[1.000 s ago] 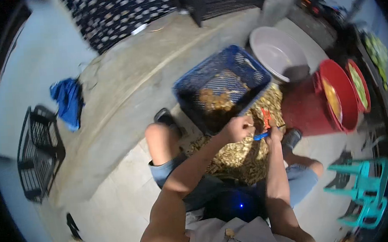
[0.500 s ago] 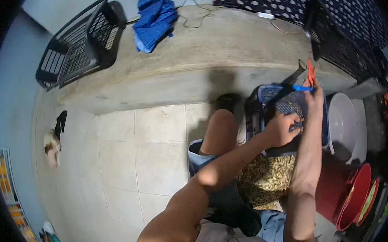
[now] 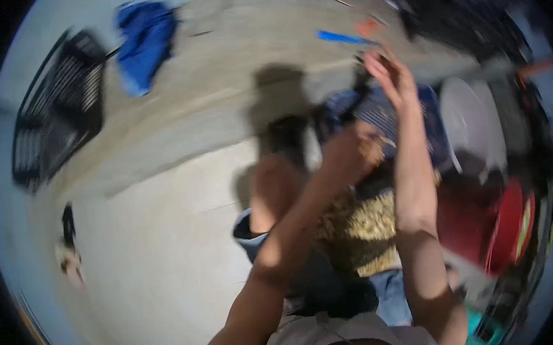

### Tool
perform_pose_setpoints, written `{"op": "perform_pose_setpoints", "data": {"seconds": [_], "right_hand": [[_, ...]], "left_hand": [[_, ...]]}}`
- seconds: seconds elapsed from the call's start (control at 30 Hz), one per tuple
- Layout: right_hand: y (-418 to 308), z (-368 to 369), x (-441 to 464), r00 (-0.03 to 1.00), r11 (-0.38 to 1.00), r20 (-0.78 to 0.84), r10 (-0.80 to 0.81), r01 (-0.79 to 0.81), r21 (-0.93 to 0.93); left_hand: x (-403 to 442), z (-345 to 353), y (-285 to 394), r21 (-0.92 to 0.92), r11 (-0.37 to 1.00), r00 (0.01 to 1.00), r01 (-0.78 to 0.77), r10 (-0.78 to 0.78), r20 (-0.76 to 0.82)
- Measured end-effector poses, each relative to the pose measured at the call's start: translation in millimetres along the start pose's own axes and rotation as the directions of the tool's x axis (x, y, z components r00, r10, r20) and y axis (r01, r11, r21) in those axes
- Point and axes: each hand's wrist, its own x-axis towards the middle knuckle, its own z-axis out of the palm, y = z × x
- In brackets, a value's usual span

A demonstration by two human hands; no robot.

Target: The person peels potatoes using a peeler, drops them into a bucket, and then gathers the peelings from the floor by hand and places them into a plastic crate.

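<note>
Two coloured items, a blue one (image 3: 341, 37) and an orange one (image 3: 367, 26), now lie just beyond the fingertips of the right hand (image 3: 396, 79), over the concrete ledge (image 3: 218, 74); half a second ago they were at that hand, above the blue crate (image 3: 435, 123). Its fingers are now loosely spread and the palm looks unfilled, so it seems to have let go, though blur hides any last contact. The left hand (image 3: 363, 148) is partly curled over the crate's near side; whether it grips anything, I cannot tell. Nearer the body than that hand is the heap of pale pieces (image 3: 375, 220).
</note>
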Motion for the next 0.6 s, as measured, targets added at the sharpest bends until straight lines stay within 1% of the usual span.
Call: {"op": "perform_pose_setpoints", "data": {"seconds": [0.03, 0.07, 0.1, 0.13, 0.17, 0.2, 0.23, 0.27, 0.3, 0.33, 0.37, 0.4, 0.43, 0.47, 0.5, 0.53, 0.57, 0.6], "right_hand": [[-7.5, -19.2, -19.7, 0.998, 1.0, 0.056, -0.013, 0.012, 0.022], [-14.4, -37.9, -47.3, 0.998, 0.997, 0.049, -0.037, 0.034, 0.069], [-21.6, -62.1, -76.8, 0.997, 0.995, -0.001, -0.079, 0.079, 0.061], [-24.1, -85.7, -111.4, 0.993, 0.992, -0.043, -0.109, 0.111, 0.054], [-23.5, -117.4, -145.5, 0.979, 0.988, -0.152, -0.133, 0.144, 0.061], [-19.0, -149.8, -182.7, 0.956, 0.982, -0.251, -0.152, 0.175, 0.071], [-14.2, -177.5, -222.4, 0.908, 0.971, -0.382, -0.169, 0.219, 0.092], [-5.3, -201.3, -263.7, 0.846, 0.958, -0.505, -0.17, 0.261, 0.115], [4.0, -219.5, -301.4, 0.752, 0.955, -0.641, -0.155, 0.28, 0.097], [16.1, -241.3, -339.8, 0.638, 0.952, -0.758, -0.135, 0.295, 0.079], [33.8, -276.1, -382.8, 0.7, 0.967, -0.704, -0.121, 0.245, 0.077], [59.3, -316.8, -423.6, 0.759, 0.978, -0.642, -0.108, 0.198, 0.07], [96.9, -349.6, -460.9, 0.473, 0.99, -0.874, -0.108, 0.129, -0.052], [133.7, -382.1, -497.6, 0.124, 0.995, -0.988, -0.093, -0.005, -0.095], [157.8, -391.0, -519.8, -0.112, 0.987, -0.993, -0.021, -0.16, -0.003], [173.5, -384.0, -528.7, -0.199, 0.967, -0.978, 0.057, -0.234, 0.104], [187.4, -377.6, -530.8, -0.185, 0.964, -0.976, 0.115, -0.217, 0.154], [200.0, -375.4, -531.6, -0.091, 0.981, -0.985, 0.145, -0.12, 0.155]], "left_hand": [[-1.2, -4.2, 7.0, -0.023, 1.0, 0.998, 0.022, -0.023, -0.056], [-2.6, -7.8, 14.0, -0.048, 0.998, 0.993, 0.041, -0.046, -0.112], [1.0, -3.7, -7.8, -0.014, 0.998, 0.991, 0.055, -0.056, -0.122], [3.5, -5.9, -5.2, -0.013, 0.999, 0.985, 0.048, -0.049, -0.165], [7.0, -9.2, 0.0, -0.008, 0.999, 0.971, 0.047, -0.047, -0.234], [9.8, -9.5, -1.9, -0.095, 0.994, 0.95, 0.044, -0.071, -0.305], [11.6, -7.8, -5.4, -0.174, 0.984, 0.92, 0.04, -0.105, -0.378], [12.7, -7.9, -11.3, -0.18, 0.982, 0.927, 0.05, -0.113, -0.357], [15.5, -7.8, -16.4, 0.147, 0.986, 0.895, -0.082, 0.137, -0.424], [15.7, -4.0, -15.6, 0.306, 0.941, 0.874, -0.144, 0.266, -0.407], [16.2, -0.1, -14.7, 0.459, 0.867, 0.838, -0.193, 0.389, -0.383], [16.6, 5.5, -4.6, 0.02, 0.994, 0.871, -0.111, 0.107, -0.479], [16.9, 13.6, -5.4, -0.21, 0.976, 0.891, -0.051, -0.05, -0.452], [17.3, 21.6, -6.2, -0.427, 0.904, 0.887, 0.011, -0.206, -0.412], [20.1, 31.1, -23.9, -0.583, 0.809, 0.857, 0.073, -0.35, -0.378], [21.8, 39.2, -46.2, -0.716, 0.687, 0.814, 0.128, -0.484, -0.32], [24.0, 46.6, -79.9, -0.724, 0.677, 0.782, 0.134, -0.521, -0.342], [23.3, 55.3, -122.7, -0.732, 0.667, 0.746, 0.138, -0.556, -0.366]]}}
